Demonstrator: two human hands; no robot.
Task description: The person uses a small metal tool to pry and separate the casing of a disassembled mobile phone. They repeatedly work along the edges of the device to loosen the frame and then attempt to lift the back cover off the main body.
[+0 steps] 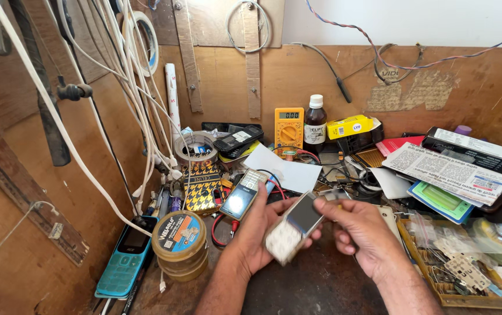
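Above the cluttered counter [321, 286], both hands hold a keypad phone [293, 227].
Left hand [258, 233] cradles it, fingers curled; right hand [360, 230] pinches its top.

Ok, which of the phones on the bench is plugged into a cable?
The teal phone at the left edge: a white cable runs into its top. The white phone is in both hands, and the silver phone lies loose behind it.

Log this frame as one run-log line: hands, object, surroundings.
left hand: holds white keypad phone | right hand: fingers at phone's top end | nearby: teal phone, round tin, yellow multimeter
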